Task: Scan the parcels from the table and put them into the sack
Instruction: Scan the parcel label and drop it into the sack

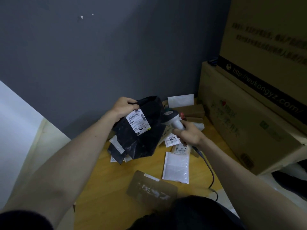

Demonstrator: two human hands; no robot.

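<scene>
Black plastic parcel (141,130) is held up over the far table (106,185) – left hand (123,106) pinching its top edge, right hand (188,134) wrapped around the scanner (172,119) (aimed at the label (138,124)). Scanning step; next, bagging – sack unseen

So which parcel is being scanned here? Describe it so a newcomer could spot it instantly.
Start at the wooden table by the grey wall. Above its far end, the left hand grips a crumpled black plastic mailer, lifted off the pile. Unlike the white and brown parcels below, it is dark, with a white label handwritten 7936.
</scene>
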